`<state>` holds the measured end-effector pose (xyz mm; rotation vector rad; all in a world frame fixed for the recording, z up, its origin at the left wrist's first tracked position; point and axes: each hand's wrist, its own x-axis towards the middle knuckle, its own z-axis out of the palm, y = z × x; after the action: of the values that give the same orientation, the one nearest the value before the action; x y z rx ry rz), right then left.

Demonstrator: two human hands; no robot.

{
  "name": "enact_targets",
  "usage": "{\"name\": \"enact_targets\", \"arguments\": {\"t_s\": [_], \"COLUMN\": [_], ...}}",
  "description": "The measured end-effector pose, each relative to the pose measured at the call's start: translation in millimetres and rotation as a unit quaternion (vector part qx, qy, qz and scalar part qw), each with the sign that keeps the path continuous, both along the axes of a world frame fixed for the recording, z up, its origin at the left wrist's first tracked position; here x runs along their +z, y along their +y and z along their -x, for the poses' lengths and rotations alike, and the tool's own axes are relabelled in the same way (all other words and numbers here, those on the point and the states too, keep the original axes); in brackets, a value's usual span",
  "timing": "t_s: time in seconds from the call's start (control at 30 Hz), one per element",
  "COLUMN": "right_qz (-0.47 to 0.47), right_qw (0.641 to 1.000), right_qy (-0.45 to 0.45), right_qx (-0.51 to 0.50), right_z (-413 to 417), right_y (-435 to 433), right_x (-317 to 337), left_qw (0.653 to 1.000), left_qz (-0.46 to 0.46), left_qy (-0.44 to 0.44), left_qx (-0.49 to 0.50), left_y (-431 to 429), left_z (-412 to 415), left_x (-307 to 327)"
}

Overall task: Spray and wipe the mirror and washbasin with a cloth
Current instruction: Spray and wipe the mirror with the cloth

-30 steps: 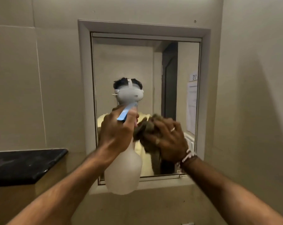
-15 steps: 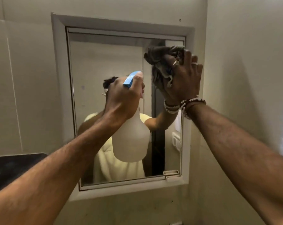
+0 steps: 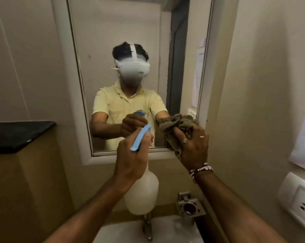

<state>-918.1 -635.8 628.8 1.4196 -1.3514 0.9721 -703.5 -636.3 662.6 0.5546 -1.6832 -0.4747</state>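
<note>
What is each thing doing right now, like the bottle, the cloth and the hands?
Spray bottle: upright, held up before the wall below the mirror.
Left hand: closed round the bottle's neck.
Cloth: bunched up, pressed at the mirror's lower right corner.
Right hand: closed on the cloth.
Mirror: on the wall, one small spot showing.
Tap: no water seen.

Glossy mirror (image 3: 130,32) glass ahead of both hands. Right hand (image 3: 194,146) bunches a rumpled, matt brown cloth (image 3: 176,123). Left hand (image 3: 130,158) grips a frosted, translucent plastic spray bottle (image 3: 143,195) with smooth blue trigger (image 3: 140,137). Below, dull metal tap (image 3: 149,227).
</note>
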Motion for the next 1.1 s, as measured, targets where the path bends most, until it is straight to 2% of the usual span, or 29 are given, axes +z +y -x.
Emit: {"name": "enact_targets", "arguments": {"t_s": [0.1, 0.23, 0.57, 0.73, 0.9, 1.1], "right_qz": [0.003, 0.0, -0.02, -0.053, -0.144, -0.272], "right_qw": [1.0, 0.998, 0.989, 0.986, 0.966, 0.944], "right_qy": [0.009, 0.065, 0.118, 0.126, 0.161, 0.109], "right_qx": [0.001, 0.017, 0.088, 0.095, 0.144, 0.152], "right_z": [-9, -42, -189, -199, -196, -198], "right_y": [-1, -13, -54, -54, -36, -17], "right_x": [3, 1, 0, -3, -62, -152], "left_qw": [1.0, 0.998, 0.989, 0.985, 0.982, 0.978], "left_qz": [-0.017, -0.044, -0.064, -0.067, -0.116, -0.158], "left_qy": [0.003, 0.017, 0.033, 0.02, 0.024, 0.006], "left_qx": [0.02, 0.047, 0.126, 0.157, 0.147, 0.137], "left_y": [-1, 1, -8, -11, -12, -10], "left_z": [-8, -26, -125, -157, -169, -180], "left_x": [-20, -26, -36, -54, -84, -139]}}
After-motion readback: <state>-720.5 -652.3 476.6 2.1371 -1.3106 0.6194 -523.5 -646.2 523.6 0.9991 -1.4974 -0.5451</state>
